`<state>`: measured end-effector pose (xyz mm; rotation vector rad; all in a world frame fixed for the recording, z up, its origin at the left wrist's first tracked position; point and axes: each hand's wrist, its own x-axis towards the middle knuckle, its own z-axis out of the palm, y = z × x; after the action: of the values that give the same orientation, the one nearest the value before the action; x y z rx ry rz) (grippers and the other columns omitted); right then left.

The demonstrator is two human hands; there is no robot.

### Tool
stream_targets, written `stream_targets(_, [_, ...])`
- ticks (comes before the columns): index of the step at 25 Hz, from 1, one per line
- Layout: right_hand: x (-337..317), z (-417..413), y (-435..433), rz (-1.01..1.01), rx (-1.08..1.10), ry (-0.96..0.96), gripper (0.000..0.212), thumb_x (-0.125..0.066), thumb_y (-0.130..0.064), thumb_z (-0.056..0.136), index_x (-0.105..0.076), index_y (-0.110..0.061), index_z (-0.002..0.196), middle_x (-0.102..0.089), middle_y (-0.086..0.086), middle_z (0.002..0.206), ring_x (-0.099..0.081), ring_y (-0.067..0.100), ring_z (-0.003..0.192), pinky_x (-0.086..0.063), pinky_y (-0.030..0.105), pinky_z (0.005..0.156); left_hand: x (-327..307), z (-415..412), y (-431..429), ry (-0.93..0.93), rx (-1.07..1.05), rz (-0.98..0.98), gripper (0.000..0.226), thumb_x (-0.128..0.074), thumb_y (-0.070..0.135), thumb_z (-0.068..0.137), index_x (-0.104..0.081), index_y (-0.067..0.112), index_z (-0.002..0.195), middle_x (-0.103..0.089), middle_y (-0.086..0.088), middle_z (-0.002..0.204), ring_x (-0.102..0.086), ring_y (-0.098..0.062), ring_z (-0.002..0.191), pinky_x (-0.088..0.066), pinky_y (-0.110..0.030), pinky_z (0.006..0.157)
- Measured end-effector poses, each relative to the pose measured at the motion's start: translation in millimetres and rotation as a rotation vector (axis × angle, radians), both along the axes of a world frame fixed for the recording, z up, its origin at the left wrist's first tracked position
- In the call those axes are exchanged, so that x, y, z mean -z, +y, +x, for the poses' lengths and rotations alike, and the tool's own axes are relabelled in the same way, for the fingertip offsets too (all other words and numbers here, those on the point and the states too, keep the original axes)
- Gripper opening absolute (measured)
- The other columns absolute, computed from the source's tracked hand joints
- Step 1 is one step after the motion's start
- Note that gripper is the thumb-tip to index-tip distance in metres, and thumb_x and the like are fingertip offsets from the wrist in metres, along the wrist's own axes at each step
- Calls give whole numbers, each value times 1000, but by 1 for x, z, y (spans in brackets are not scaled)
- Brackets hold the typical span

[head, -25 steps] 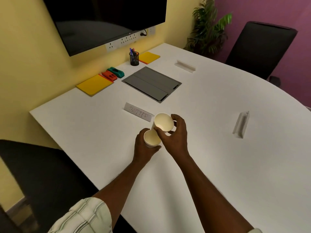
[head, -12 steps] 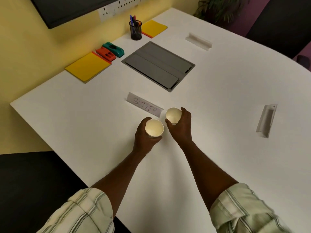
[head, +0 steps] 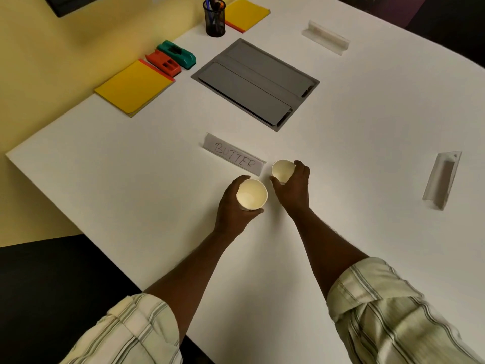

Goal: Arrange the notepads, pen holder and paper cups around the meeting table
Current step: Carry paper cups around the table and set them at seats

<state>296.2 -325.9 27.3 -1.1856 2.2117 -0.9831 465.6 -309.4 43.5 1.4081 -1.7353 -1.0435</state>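
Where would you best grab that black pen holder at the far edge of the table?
Probably round its side wall, about halfway up. The pen holder stands upright with pens sticking out of the top, so coming from above is awkward. Reach from the near, open table side, since a yellow notepad lies close to its right.

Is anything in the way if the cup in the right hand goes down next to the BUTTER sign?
Nothing visible. The right hand holds its paper cup just past the end of the BUTTER name card, over bare white table.
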Motion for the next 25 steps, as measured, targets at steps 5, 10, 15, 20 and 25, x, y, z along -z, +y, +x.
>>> stream_targets(5, [4,1,-7,3,21,21,82,-80,-29,74,-35,-3,137,-41,15,133,-51,34,117,-49,44,94,8,1,-4,-2,9,9,92,-93,23,50,-49,12,129,-56,-3,131,-48,-11,119,-40,-22,100])
stream_targets(10, [-8,9,14,-46,172,7,95,-79,-39,74,-26,-5,144,-29,13,147,-39,31,132,-42,41,105,6,-4,3,3,21,3,91,-93,21,49,-49,8,128,-57,-6,129,-47,-9,115,-40,-22,99])
stream_targets(15, [-11,20,86,-83,144,-18,58,-53,-3,86,-33,-9,140,-43,8,135,-47,21,124,-43,36,104,-2,-14,35,4,94,12,91,-92,18,51,-47,12,130,-56,-2,131,-45,-6,117,-39,-21,100])
stream_targets(20, [-22,16,171,7,1,-70,67,-41,10,80,-34,-16,141,-48,2,135,-46,12,126,-44,30,103,-19,-26,89,26,149,24,90,-92,16,52,-47,14,130,-54,5,129,-46,-4,117,-38,-21,99])
stream_targets(25, [-39,5,261,-15,-55,-70,61,-48,4,85,-33,-14,142,-47,2,135,-46,12,123,-42,25,102,-39,-44,166,40,187,39,88,-91,16,53,-47,17,129,-55,5,129,-49,-8,115,-41,-25,97])
